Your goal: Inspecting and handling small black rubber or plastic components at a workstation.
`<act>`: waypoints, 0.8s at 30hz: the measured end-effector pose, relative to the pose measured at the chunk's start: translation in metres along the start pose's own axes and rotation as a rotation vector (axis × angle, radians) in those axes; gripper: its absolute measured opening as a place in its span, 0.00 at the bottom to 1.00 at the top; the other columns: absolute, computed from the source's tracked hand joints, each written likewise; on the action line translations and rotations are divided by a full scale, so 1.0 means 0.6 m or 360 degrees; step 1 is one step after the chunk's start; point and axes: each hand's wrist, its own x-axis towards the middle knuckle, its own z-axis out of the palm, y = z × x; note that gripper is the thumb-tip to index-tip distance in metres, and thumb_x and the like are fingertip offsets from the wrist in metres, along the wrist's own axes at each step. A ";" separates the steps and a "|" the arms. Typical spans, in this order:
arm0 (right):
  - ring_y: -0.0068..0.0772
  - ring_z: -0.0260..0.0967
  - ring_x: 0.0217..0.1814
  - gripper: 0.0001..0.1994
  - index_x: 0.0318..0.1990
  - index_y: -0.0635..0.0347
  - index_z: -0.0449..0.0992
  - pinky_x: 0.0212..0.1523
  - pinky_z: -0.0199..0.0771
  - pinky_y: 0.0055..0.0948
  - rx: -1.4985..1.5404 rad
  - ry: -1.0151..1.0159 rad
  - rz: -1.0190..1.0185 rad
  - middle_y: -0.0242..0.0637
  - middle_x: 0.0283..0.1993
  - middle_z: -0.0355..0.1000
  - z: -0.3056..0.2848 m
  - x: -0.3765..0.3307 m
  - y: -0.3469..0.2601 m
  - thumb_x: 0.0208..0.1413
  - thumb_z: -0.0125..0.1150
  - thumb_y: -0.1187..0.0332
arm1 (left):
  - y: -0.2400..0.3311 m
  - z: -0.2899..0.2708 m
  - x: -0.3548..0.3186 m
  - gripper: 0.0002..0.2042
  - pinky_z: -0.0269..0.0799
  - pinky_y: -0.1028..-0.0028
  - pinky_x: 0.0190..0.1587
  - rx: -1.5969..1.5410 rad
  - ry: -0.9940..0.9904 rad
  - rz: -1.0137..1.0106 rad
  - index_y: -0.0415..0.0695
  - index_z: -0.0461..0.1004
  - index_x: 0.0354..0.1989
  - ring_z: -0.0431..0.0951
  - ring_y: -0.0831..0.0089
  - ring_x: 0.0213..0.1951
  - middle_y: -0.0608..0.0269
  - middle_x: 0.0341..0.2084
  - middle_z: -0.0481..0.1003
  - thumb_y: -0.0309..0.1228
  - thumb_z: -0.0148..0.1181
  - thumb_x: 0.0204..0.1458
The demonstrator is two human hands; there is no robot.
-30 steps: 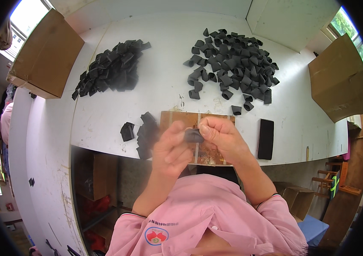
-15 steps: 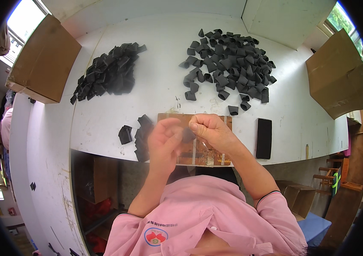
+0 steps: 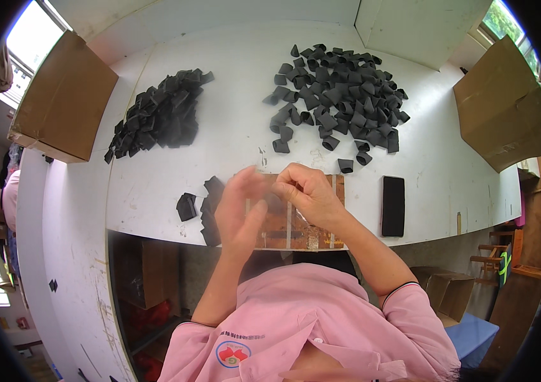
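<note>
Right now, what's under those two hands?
A brown board with pale strips. The left hand covers its left side and part of some dark pieces; the right hand covers more board. What's hidden can't be seen.

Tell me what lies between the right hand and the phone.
In the head view, the right end of the brown board lies beside the right hand, then bare white table up to the phone.

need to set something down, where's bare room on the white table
Bare white table lies between left dark pile and right dark pile, and between phone and right cardboard box. Crowded: brown board, under left hand and right hand, and dark stacks left of it.
</note>
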 end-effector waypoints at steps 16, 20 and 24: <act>0.33 0.63 0.23 0.11 0.29 0.66 0.72 0.21 0.64 0.25 -0.1011 0.0532 -0.0959 0.37 0.23 0.65 0.031 -0.026 -0.036 0.31 0.59 0.82 | -0.003 -0.004 -0.029 0.04 0.63 0.73 0.42 -0.1310 0.0253 -0.0419 0.40 0.70 0.32 0.68 0.70 0.36 0.59 0.31 0.70 0.26 0.50 0.51; 0.32 0.63 0.24 0.08 0.26 0.64 0.70 0.22 0.65 0.27 -0.0918 0.0462 -0.0986 0.34 0.21 0.63 0.028 -0.023 0.002 0.34 0.60 0.75 | -0.006 -0.002 -0.038 0.04 0.63 0.76 0.42 -0.1058 0.0229 -0.0374 0.39 0.70 0.33 0.69 0.73 0.35 0.60 0.33 0.70 0.25 0.50 0.50; 0.32 0.64 0.25 0.07 0.26 0.63 0.70 0.22 0.64 0.27 -0.0818 0.0495 -0.0882 0.34 0.21 0.63 0.029 -0.028 0.008 0.35 0.60 0.76 | -0.002 -0.002 -0.027 0.05 0.63 0.79 0.39 -0.0520 0.0228 -0.0208 0.37 0.70 0.33 0.69 0.77 0.33 0.59 0.33 0.71 0.24 0.53 0.48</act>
